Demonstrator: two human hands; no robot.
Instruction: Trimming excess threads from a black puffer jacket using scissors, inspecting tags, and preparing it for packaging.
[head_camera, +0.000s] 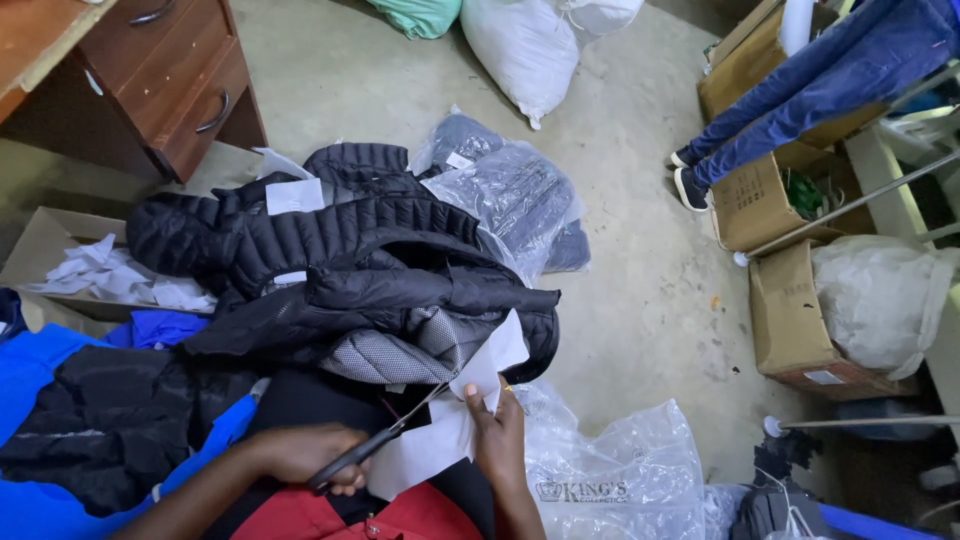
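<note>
My left hand (305, 455) grips black scissors (385, 438), blades pointing up and right at a white paper tag (480, 375). My right hand (500, 435) pinches the lower edge of that tag and holds it up. The tag hangs from a black puffer jacket (330, 260) lying on a pile of dark jackets in front of me. A second white sheet (425, 450) lies under the scissors, over my lap.
Clear plastic bags (515, 195) hold folded jackets behind the pile; an empty plastic bag (610, 470) lies at my right. A box of paper scraps (95, 275) sits left, wooden drawers (175, 85) far left. Cardboard boxes (795, 320) and another person's legs (800, 95) are right.
</note>
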